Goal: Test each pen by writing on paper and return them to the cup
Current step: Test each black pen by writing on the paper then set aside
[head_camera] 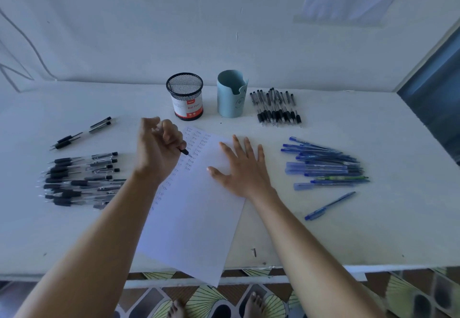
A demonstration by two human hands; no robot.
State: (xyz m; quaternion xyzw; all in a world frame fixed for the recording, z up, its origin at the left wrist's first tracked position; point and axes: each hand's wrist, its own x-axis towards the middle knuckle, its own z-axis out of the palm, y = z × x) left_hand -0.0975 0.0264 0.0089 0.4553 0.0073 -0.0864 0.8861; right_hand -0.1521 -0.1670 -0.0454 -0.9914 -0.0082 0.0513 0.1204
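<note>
On the paper point(199, 208), left grip point(159, 148) pinches a pen point(184, 152); right grip point(239, 165) lies spread flat.

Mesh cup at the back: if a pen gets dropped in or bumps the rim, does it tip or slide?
The mesh cup looks empty through the wire, so it is probably light and may slide on the smooth table if nudged. It is taller than wide, so a knock at the rim could tip it. The wire wall likely stays stiff.
</note>
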